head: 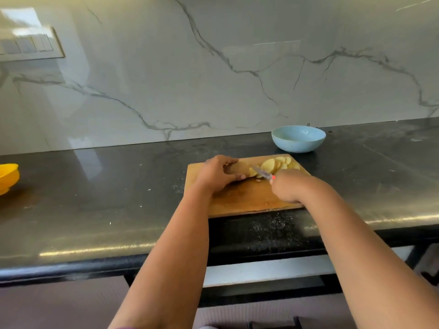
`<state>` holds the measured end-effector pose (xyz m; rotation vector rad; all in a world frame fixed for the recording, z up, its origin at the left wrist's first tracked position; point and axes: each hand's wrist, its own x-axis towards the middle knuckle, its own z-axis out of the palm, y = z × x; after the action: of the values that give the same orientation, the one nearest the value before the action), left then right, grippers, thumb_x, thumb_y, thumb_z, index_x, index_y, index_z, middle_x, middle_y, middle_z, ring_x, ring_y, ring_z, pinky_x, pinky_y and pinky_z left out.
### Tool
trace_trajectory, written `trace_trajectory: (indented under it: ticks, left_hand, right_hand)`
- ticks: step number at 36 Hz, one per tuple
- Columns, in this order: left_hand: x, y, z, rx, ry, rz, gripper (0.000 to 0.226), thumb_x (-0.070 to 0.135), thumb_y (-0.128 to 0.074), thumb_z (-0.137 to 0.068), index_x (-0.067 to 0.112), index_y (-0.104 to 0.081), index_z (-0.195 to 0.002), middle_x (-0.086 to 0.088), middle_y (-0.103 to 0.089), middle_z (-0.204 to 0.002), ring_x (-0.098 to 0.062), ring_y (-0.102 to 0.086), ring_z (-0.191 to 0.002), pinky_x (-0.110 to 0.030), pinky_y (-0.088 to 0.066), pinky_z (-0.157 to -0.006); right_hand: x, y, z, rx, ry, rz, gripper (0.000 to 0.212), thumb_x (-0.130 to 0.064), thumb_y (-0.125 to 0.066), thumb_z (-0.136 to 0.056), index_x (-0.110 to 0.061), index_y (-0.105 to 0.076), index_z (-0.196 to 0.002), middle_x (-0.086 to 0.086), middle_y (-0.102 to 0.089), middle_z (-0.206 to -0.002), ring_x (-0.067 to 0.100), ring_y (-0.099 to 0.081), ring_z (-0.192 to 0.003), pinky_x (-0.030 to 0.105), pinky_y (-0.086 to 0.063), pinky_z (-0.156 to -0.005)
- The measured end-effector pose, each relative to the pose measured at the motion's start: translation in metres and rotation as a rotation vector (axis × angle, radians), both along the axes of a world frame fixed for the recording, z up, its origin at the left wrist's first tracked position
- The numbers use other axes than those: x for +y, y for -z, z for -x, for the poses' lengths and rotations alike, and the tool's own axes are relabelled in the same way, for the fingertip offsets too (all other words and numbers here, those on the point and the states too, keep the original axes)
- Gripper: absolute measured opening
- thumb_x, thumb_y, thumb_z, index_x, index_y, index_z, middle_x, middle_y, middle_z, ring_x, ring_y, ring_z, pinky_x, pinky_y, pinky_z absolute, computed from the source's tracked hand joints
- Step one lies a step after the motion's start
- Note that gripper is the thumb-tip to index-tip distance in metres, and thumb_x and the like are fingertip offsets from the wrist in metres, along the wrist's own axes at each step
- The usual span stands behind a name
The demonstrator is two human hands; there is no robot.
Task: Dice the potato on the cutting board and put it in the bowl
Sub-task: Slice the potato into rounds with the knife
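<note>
A wooden cutting board lies on the dark counter. My left hand grips the uncut brown part of the potato on the board. My right hand holds a small knife with a red handle end, its blade against the potato's cut face. Several pale yellow potato slices lie fanned out at the board's far right. A light blue bowl stands beyond the board, near the wall, and looks empty.
A yellow bowl sits at the counter's far left edge of view. The marble wall rises right behind the blue bowl. The counter's front edge runs below my forearms, with cabinet fronts underneath.
</note>
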<state>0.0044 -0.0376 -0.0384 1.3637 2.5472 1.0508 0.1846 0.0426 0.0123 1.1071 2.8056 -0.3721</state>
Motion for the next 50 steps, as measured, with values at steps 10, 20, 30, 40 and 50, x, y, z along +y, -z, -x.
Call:
trace_trajectory:
  ticks: [10,20,30,40,50]
  left_hand:
    - [-0.001,-0.003,-0.007,0.027,-0.026,-0.034,0.058,0.044,-0.079,-0.077,0.024,-0.061,-0.128,0.003,-0.062,-0.124,-0.013,-0.055,-0.109,-0.024,-0.040,-0.083]
    - [0.005,-0.002,-0.002,0.053,-0.018,-0.032,0.048,0.038,-0.079,-0.079,0.023,-0.065,-0.123,0.003,-0.062,-0.124,-0.018,-0.056,-0.112,-0.034,-0.049,-0.091]
    - [0.003,0.003,0.001,-0.007,-0.048,-0.052,0.060,0.053,-0.081,-0.071,0.030,-0.063,-0.123,0.004,-0.060,-0.126,-0.016,-0.053,-0.115,-0.028,-0.043,-0.085]
    - [-0.001,0.001,0.000,-0.013,-0.019,0.004,0.066,0.046,-0.079,-0.076,0.026,-0.057,-0.135,0.003,-0.057,-0.134,-0.018,-0.052,-0.122,-0.031,-0.043,-0.098]
    - [0.000,0.000,-0.001,0.039,-0.033,0.035,0.068,0.045,-0.079,-0.077,0.025,-0.054,-0.137,0.002,-0.057,-0.134,-0.020,-0.050,-0.123,-0.035,-0.044,-0.100]
  right_hand:
    - [-0.013,0.024,0.030,0.142,0.156,0.071,0.035,-0.014,-0.042,-0.099,-0.012,-0.053,-0.132,0.005,-0.055,-0.089,0.018,-0.057,-0.075,0.030,-0.045,-0.058]
    - [-0.016,0.011,0.057,0.026,0.089,0.014,0.042,-0.007,-0.052,-0.092,-0.008,-0.049,-0.135,0.010,-0.051,-0.087,0.021,-0.052,-0.070,0.033,-0.046,-0.065]
    - [-0.011,0.010,0.034,-0.142,-0.022,0.033,0.045,-0.006,-0.042,-0.094,-0.004,-0.043,-0.140,0.011,-0.050,-0.095,0.022,-0.052,-0.081,0.032,-0.045,-0.077]
    - [0.011,0.017,-0.003,0.192,0.013,0.090,0.023,-0.021,-0.037,-0.104,-0.008,-0.056,-0.103,0.003,-0.048,-0.074,0.014,-0.045,-0.062,0.026,-0.032,-0.051]
    - [0.000,0.066,0.004,0.851,-0.064,-0.145,0.026,-0.017,-0.056,-0.096,-0.015,-0.063,-0.122,0.003,-0.068,-0.096,0.009,-0.052,-0.074,0.023,-0.041,-0.062]
